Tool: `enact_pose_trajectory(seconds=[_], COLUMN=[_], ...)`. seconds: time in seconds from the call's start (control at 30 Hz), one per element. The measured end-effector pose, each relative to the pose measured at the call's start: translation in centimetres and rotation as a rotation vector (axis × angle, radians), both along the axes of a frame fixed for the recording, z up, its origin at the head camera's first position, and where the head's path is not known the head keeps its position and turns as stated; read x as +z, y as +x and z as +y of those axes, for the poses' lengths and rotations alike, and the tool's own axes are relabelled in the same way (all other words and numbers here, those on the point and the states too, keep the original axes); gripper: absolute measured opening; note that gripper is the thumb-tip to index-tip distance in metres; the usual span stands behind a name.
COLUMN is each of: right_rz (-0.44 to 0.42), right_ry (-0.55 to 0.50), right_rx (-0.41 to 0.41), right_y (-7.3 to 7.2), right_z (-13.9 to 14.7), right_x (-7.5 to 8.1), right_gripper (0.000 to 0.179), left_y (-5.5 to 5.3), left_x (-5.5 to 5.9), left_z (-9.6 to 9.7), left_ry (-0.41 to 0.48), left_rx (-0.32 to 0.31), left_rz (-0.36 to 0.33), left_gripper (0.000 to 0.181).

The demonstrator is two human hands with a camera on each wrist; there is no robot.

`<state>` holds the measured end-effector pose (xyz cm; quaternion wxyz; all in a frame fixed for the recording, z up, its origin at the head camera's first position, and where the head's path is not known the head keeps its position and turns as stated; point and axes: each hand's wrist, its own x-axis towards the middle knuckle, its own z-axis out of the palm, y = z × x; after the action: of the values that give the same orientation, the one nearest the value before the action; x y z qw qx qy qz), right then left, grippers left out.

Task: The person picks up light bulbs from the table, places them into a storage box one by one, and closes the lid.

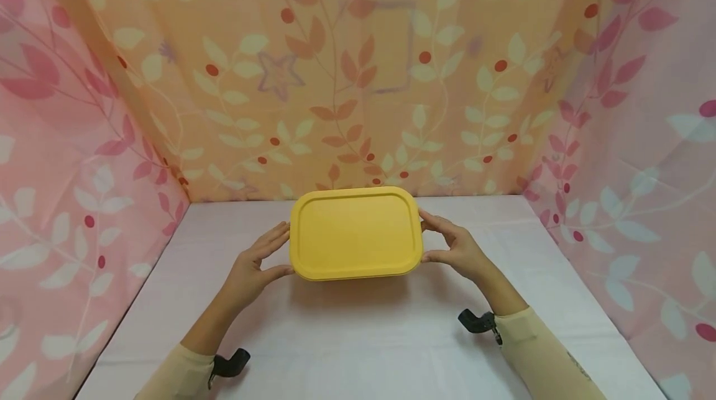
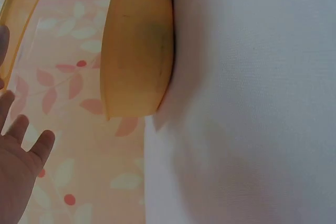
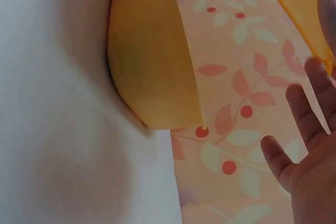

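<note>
A yellow rectangular lid (image 1: 357,233) with rounded corners faces the head camera. My left hand (image 1: 252,266) holds its left edge with thumb and fingertips, and my right hand (image 1: 461,248) holds the right edge the same way. Both wrist views show the lid raised apart from a yellow container (image 2: 139,45) that rests on the table. Seen from the right wrist, a gap separates the container (image 3: 149,61) from the lid (image 3: 302,6). In the head view the lid hides the container, so its inside cannot be seen.
A white cloth covers the table (image 1: 358,344). Behind it hangs an orange leaf-patterned curtain (image 1: 335,77), with pink patterned curtains (image 1: 73,189) along both sides. Small black devices (image 1: 230,364) are strapped at both wrists.
</note>
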<state>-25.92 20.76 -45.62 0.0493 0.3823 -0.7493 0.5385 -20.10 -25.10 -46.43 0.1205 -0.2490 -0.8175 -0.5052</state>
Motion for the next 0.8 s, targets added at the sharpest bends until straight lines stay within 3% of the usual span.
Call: enact_pose_trajectory(seconds=[0.1,0.23,0.4,0.8], right_rz=[0.028,-0.018,-0.093,-0.137], right_ry=[-0.004,0.008,0.050,0.119], right_rx=[-0.003,-0.025,-0.082,-0.123], right_y=[-0.3,-0.5,-0.9,-3.1], right_z=[-0.1,-0.2,-0.2,-0.5], right_x=[0.0,-0.2,-0.7,-1.4], right_gripper=[0.096,0.096,0.093,0.088], left_y=[-0.4,-0.9,-1.7,-4.1], left_x=[0.0,-0.1,-0.3,-1.2], left_z=[-0.2,-0.4,-0.6,-0.7], left_ry=[-0.007,-0.029,-0.035,-0.038], left_rx=[-0.006,-0.004,-0.004,0.003], left_rz=[0.030,0.023,-0.025,-0.137], left_gripper=[0.080,0.080,0.080,0.079])
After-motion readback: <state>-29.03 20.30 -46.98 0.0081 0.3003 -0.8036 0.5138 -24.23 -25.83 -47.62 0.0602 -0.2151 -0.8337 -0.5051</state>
